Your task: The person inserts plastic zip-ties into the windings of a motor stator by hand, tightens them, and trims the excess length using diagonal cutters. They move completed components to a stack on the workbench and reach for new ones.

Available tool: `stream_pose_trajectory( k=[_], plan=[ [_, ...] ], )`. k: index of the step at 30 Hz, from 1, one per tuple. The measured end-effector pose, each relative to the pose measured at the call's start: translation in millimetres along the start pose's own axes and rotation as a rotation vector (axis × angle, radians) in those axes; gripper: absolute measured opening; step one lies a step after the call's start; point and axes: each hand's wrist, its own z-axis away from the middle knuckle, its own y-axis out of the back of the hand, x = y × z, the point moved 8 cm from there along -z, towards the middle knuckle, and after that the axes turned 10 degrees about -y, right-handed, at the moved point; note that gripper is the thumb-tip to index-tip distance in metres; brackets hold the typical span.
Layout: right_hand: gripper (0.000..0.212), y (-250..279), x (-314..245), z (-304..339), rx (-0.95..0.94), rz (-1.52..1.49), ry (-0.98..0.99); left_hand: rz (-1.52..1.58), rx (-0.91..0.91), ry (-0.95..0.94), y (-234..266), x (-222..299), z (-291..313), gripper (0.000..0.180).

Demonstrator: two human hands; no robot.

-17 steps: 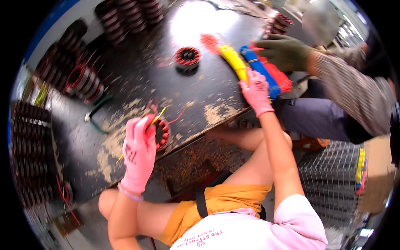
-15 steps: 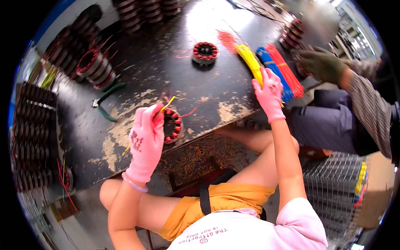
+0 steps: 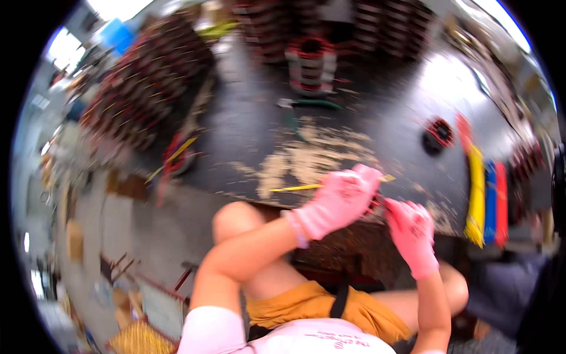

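My left hand (image 3: pixel 349 197), in a pink glove, is closed around a thin yellow sleeve (image 3: pixel 295 189). One length sticks out to the left and a short tip shows past the fingers. Mostly hidden between my hands is a ring-shaped motor stator with red windings (image 3: pixel 375 205), by the bench's front edge. My right hand (image 3: pixel 411 233), also gloved in pink, is just right of it with fingers pinched together. What they pinch is too blurred to make out. A second stator (image 3: pixel 438 135) sits farther back on the right.
Yellow (image 3: pixel 475 197), blue (image 3: pixel 490 200) and red (image 3: pixel 501 200) sleeve bundles lie at the right on the dark worn bench (image 3: pixel 236 130). Green-handled cutters (image 3: pixel 318 104) lie before a stator stack (image 3: pixel 311 65). More stator stacks (image 3: pixel 147 82) stand back left.
My right hand has left the yellow bundle and come in beside the stator and my left hand. The view has turned left. My left hand still holds the yellow sleeve.
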Motion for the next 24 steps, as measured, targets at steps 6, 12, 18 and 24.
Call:
stream_pose_trajectory(
  k=[6, 12, 18, 24],
  plan=[
    [0.020, -21, 25, 26, -0.154, -0.312, -0.373, -0.065, -0.128, -0.008, 4, 15, -10, 0.029],
    [0.021, -47, 43, 46, -0.166, -0.481, -0.514, -0.056, -0.148, -0.029, -16, 17, -6, 0.033],
    [0.018, -32, 44, 31, -0.298, -0.474, -0.545, 0.209, -0.031, 0.093, -14, -8, -13, 0.016],
    [0.029, -11, 94, 7, -0.363, -0.851, -0.750, 0.345, 0.318, 0.144, 37, -6, -16, 0.028]
  ],
)
